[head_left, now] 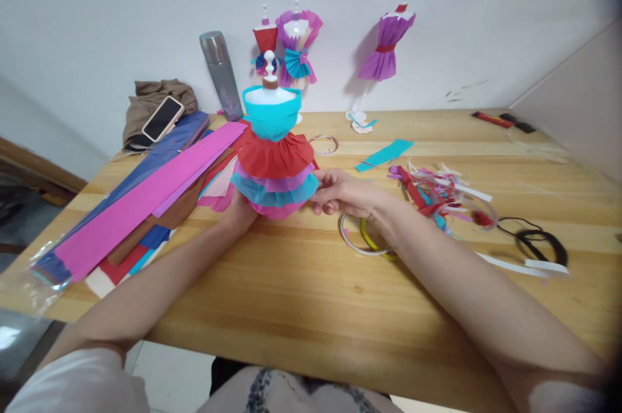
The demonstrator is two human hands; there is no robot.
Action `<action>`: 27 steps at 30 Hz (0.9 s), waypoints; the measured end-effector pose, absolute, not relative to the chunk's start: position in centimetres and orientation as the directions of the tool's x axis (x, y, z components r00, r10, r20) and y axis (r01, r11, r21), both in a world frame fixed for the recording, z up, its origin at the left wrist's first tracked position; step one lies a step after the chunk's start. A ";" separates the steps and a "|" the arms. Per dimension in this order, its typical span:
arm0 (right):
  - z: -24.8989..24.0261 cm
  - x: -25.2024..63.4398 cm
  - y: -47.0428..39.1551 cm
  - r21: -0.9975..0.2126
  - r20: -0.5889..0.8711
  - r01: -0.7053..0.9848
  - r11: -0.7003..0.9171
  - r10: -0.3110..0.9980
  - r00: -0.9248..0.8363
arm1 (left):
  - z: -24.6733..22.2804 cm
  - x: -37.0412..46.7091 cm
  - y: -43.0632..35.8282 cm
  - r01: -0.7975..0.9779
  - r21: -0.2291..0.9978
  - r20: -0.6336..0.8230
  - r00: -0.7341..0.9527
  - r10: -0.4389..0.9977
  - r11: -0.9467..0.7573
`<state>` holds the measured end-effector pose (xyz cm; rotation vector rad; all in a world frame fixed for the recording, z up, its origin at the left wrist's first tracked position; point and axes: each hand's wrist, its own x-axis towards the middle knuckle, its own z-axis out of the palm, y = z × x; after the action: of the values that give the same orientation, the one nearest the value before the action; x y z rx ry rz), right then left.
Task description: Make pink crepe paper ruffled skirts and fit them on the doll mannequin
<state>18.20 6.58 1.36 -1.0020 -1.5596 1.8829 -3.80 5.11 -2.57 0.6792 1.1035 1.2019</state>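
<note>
A small white mannequin wears a paper dress (276, 157) with a turquoise top and ruffled layers of red, purple, blue and pink. It stands upright over the table. My left hand (243, 207) reaches under the left side of the skirt, its fingers hidden behind the ruffles. At the skirt's right edge, my right hand (340, 192) has its fingers bent and close together, touching the lower ruffles; the fingertips are partly covered by the paper.
Folded crepe paper (160, 196) and a phone (164, 119) lie left. A bottle (222, 76) and other dressed mannequins (387, 47) stand behind. Tape rings (362, 251), a turquoise strip (385, 155), paper scraps (427, 196) and a black loop (541, 244) are on the right.
</note>
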 end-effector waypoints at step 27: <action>-1.1 17.6 7.7 -0.841 -0.343 -0.138 -0.523 0.712 -0.612 | -2.6 -7.8 3.2 -0.488 0.801 -0.276 0.216 0.937 0.348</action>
<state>17.56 7.72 -1.11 -0.9470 -1.1058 2.1578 -7.84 3.25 -2.62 0.6393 0.8551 1.0861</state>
